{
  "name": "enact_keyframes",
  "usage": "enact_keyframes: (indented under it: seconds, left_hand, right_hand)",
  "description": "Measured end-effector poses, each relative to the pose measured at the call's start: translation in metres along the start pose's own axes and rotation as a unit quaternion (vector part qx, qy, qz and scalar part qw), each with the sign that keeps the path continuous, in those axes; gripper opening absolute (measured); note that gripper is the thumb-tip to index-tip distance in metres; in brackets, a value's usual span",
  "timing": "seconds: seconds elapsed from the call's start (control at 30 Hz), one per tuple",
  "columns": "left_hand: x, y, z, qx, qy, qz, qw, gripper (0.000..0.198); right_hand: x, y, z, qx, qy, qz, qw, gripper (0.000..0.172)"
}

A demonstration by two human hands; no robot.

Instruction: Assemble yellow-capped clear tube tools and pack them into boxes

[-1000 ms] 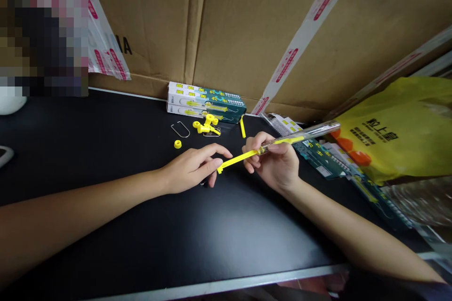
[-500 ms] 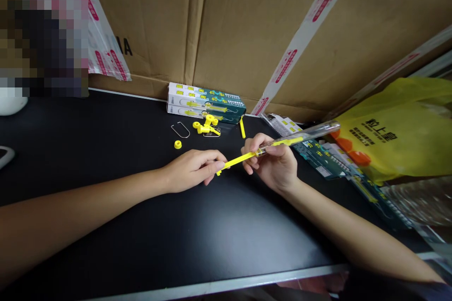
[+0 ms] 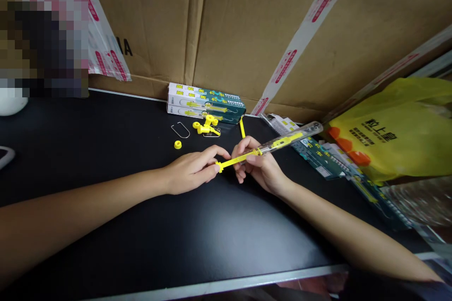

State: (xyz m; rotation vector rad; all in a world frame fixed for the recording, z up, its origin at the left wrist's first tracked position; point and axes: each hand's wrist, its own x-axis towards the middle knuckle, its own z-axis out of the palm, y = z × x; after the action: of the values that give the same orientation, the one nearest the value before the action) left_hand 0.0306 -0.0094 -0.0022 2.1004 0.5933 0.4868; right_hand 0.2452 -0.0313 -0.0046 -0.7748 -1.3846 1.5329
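Note:
My right hand [image 3: 264, 169] is closed around the lower part of a clear plastic spring-scale tube [image 3: 312, 128], which slants up to the right. A yellow rod [image 3: 233, 162] runs into the tube and sticks out of its lower left end. The thumb and fingers of my left hand [image 3: 192, 171] are closed at the rod's outer end, where a small cross-shaped tip shows. Beyond my hands lie a yellow ring cap [image 3: 178, 144], a bent wire loop [image 3: 180, 130] and a cluster of yellow plastic parts [image 3: 205, 128] with a metal spring.
Two stacked spring-scale boxes [image 3: 206, 103] stand against a large cardboard box [image 3: 247, 23]. Another yellow strip [image 3: 242, 128] lies beside them. At right are flat packages [image 3: 326, 162], a yellow bag [image 3: 384, 127] and clear plastic [image 3: 420, 197]. The black table [image 3: 197, 244] has a pale front edge.
The clear tube and my right hand have shifted left toward my left hand. The rod's outer tip now shows more plainly, and my left index finger is lifted slightly.

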Motion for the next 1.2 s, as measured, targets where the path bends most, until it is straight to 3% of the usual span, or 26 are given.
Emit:
enact_keyframes:
  seconds: [0.2, 0.43, 0.63, 1.2]
  left_hand:
    - [-0.0005, -0.0013, 0.0017, -0.007, 0.009, 0.001, 1.000, 0.022]
    - [-0.0001, -0.0025, 0.0014, -0.041, 0.022, 0.012, 0.999, 0.015]
    - [0.0003, -0.0023, 0.0002, -0.051, 0.013, 0.010, 0.999, 0.025]
    - [0.0025, -0.0050, 0.0033, -0.021, 0.020, 0.010, 1.000, 0.024]
  right_hand:
    - [-0.0021, 0.0076, -0.0006, -0.052, -0.041, -0.007, 0.998, 0.019]
    - [-0.0033, 0.0035, 0.0057, -0.121, -0.042, -0.014, 0.992, 0.018]
    - [-0.0032, 0.0010, 0.0077, -0.143, -0.050, -0.021, 0.988, 0.017]
    - [-0.0031, 0.0049, 0.0048, -0.155, -0.061, -0.026, 0.986, 0.019]
